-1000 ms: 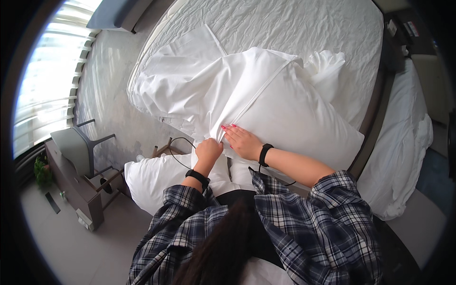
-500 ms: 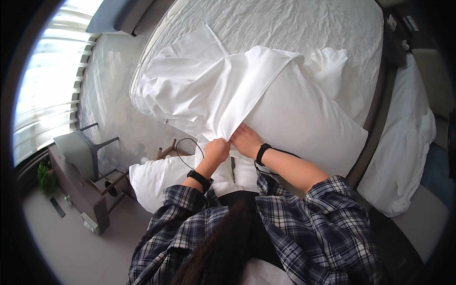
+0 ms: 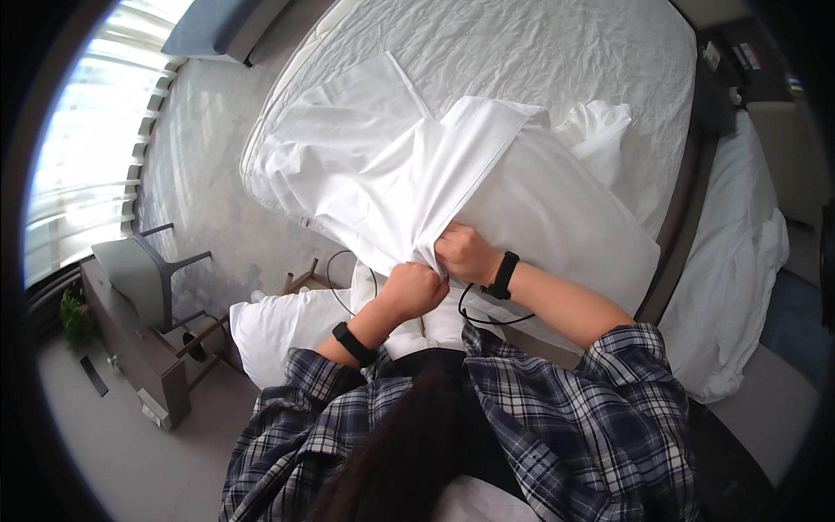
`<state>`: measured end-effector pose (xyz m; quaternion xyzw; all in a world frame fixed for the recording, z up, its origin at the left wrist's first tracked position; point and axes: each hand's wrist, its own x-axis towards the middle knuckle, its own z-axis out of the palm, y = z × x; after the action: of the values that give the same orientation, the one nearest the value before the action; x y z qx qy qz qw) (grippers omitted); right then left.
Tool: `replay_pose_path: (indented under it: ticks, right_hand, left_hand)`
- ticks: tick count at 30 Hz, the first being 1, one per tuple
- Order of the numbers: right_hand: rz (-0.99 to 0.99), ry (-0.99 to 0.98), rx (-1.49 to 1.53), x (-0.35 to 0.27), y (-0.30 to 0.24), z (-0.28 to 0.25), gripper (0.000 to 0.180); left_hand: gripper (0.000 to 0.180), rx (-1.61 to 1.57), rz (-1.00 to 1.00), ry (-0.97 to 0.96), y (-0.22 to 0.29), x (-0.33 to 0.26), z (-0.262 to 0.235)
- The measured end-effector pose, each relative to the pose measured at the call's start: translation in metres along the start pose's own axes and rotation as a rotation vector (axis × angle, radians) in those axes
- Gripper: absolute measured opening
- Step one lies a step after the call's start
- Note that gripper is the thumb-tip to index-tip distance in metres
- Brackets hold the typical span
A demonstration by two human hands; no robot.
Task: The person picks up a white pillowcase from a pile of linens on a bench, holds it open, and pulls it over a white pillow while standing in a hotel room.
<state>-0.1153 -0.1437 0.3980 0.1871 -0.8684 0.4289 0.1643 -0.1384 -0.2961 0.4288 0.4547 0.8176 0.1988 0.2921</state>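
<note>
A white pillowcase (image 3: 374, 178) lies bunched over the left part of a white pillow (image 3: 565, 217) on the bed. My left hand (image 3: 414, 290) is closed on the near edge of the pillowcase. Right beside it, my right hand (image 3: 468, 254) grips the same edge where it meets the pillow, its fingers curled into the cloth. Folds radiate up and left from the two hands. The pillow's right part shows bare of the case. My fingertips are partly hidden in the fabric.
The bed's quilted white mattress (image 3: 539, 52) spreads beyond. Another white pillow (image 3: 287, 335) lies near my left forearm. White bedding (image 3: 722, 270) is heaped past the bed's right side. A chair (image 3: 143, 278) and a desk (image 3: 135, 348) stand left, near a curtained window (image 3: 87, 148). A thin black cable hangs at each wrist.
Both hands have shifted to the right along the pillowcase edge. My right hand has gone from flatter fingers to a curled grip on the cloth.
</note>
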Motion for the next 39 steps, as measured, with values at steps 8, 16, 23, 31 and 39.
replay_pose_path:
  ticks: [8,16,23,31,39]
  right_hand:
    - [0.142,-0.231,-0.136,0.001,0.018,0.068,0.03]
    - [0.05,-0.688,0.248,-0.023,0.046,-0.037,0.025]
    - [1.108,0.078,-0.082,0.011,0.154,-0.081,0.057]
    - [1.015,-0.371,0.686,0.005,0.084,-0.083,0.068]
    - [0.742,-0.291,0.057,-0.002,0.001,-0.086,0.041]
  left_hand:
    - [0.031,-0.045,0.323,-0.213,0.031,0.006,0.015]
    - [0.042,0.185,-0.106,-0.639,-0.028,-0.023,0.008]
    - [0.05,0.038,-0.279,0.28,-0.019,0.061,-0.018]
    - [0.03,0.194,-0.096,0.648,-0.009,0.089,-0.037]
    - [0.012,0.38,-0.164,0.492,0.015,0.075,-0.077]
